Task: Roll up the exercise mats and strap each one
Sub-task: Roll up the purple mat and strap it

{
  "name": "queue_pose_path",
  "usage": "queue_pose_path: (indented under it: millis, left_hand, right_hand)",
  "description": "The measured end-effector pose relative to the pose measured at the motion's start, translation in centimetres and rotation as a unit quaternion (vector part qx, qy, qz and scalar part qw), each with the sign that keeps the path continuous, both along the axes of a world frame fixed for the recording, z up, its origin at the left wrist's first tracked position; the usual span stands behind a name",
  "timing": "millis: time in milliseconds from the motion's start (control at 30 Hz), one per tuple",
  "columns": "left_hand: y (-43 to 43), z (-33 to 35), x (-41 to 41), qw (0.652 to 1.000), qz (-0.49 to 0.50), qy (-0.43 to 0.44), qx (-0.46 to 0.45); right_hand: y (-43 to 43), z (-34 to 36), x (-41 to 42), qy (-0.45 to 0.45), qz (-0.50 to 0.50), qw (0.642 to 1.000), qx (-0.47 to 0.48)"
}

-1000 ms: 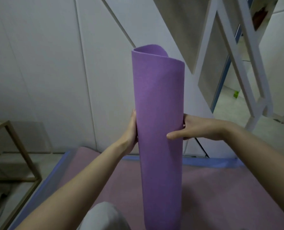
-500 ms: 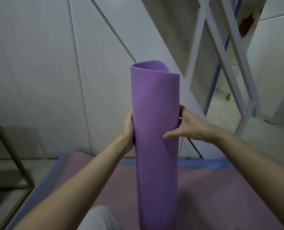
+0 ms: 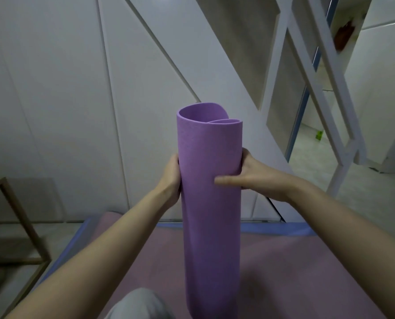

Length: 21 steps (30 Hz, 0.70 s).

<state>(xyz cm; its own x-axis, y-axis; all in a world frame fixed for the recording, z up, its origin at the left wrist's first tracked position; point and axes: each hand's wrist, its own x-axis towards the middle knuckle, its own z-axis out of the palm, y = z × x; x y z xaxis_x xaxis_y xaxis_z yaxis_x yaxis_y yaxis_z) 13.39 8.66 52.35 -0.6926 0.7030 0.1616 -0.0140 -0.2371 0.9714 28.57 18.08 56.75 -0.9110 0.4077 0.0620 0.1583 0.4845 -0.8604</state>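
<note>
White panelled wall [image 3: 65, 88] fills the background, with a wooden frame [image 3: 19, 215] at the left edge and a pink mat [image 3: 295, 261] lying flat on the floor below. On that pink mat the purple mat [image 3: 211, 203] stands upright as a roll, its lower end hidden at the bottom of the view. The left hand [image 3: 172, 178] clasps the roll's left side, fingers curled out of sight behind it. The right hand [image 3: 254, 178] grips the right side, its thumb [image 3: 226, 180] laid across the front. The top end shows a loose spiral with a wide hollow, so the roll is far from tight. No strap is in view.

The likely trouble is springing open: the foam looks stiff enough to unwind if either hand lets go to reach for a strap. With only the middle held, the coils could also slide past each other, leaving uneven ends. Standing on end on a soft mat, the roll may tip if the grip loosens
</note>
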Motion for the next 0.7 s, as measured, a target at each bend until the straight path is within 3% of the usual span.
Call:
queue_pose_path:
  millis: [133, 300, 467, 633, 700]
  left_hand:
    - [-0.6, 2.0, 0.2, 0.996, 0.006, -0.009, 0.085]
    - [-0.6, 0.6, 1.4, 0.989, 0.031, -0.046, 0.139]
    - [0.0, -1.2, 2.9, 0.989, 0.031, -0.070, 0.128]
    - [0.5, 0.2, 2.3, 0.996, 0.078, 0.001, 0.045]
    - [0.1, 1.8, 2.6, 0.997, 0.047, 0.017, 0.060]
  right_hand:
    - [-1.1, 0.0, -0.5, 0.037, 0.001, 0.996, -0.080]
    - [-2.9, -1.6, -1.2, 0.147, -0.025, 0.977, -0.152]
    - [-3.0, -3.1, -1.0, 0.197, -0.084, 0.957, -0.197]
    - [-2.1, -0.7, -0.1, 0.217, -0.172, 0.948, -0.157]
    - [-1.5, 0.7, 0.2, 0.201, -0.159, 0.953, -0.161]
